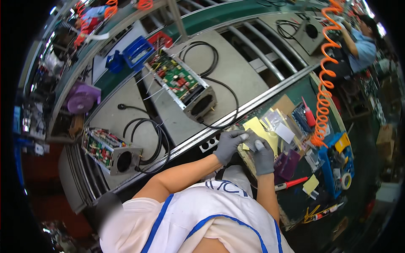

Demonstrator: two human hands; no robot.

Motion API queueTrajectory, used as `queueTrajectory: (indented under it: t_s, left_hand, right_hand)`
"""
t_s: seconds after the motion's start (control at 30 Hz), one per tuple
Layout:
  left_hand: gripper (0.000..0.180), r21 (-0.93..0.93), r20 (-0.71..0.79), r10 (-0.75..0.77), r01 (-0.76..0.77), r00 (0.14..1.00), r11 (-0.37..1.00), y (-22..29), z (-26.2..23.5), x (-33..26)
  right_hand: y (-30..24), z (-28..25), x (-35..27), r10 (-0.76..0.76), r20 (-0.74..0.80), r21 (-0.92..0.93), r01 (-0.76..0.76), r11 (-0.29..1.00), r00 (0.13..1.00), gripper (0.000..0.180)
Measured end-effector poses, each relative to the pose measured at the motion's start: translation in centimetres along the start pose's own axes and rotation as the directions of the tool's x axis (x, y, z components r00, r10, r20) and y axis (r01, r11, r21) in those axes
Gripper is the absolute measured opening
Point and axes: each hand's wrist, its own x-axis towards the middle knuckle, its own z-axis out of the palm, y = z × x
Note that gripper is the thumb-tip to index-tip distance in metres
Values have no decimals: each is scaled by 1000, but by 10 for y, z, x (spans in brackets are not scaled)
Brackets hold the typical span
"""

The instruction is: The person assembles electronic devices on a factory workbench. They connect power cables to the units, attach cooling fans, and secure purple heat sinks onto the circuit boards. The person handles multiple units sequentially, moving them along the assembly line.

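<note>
In a grey glove, my left hand point(229, 146) reaches to the edge of the cluttered workbench. My right hand point(263, 157), gloved the same way, is beside it. Between them, a small thin grey piece point(252, 140) is pinched by the fingers and thumbs of both hands; its exact kind cannot be made out. Pale yellow sheets point(270, 142) lie on the bench just beyond the hands. A purple sheet or pouch point(287, 163) is to the right of my right hand.
Two opened units with circuit boards, the far one point(181, 84) and the near one point(112, 154), stand with coiled black cables on a roller line. On the bench are a red-handled tool point(295, 182) and a blue bin point(337, 168). An orange coiled hose point(325, 84) hangs down; another person point(362, 46) works beyond it.
</note>
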Motion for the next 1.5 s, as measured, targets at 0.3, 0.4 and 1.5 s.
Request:
queueTrajectory:
  t_s: [0.3, 0.4, 1.5]
  left_hand:
    - [57, 53, -454, -163, 210, 876, 976, 5, -124, -27]
    - [61, 449, -523, 190, 79, 831, 890, -37, -169, -9]
    - [67, 768, -507, 554, 54, 661, 638, 172, -296, 43]
  right_hand:
    - [-19, 72, 91, -396, 235, -407, 459, 790, 888, 36]
    - [2, 121, 135, -151, 389, -358, 300, 884, 909, 90]
    - [-41, 355, 135, -636, 483, -452, 794, 407, 601, 74]
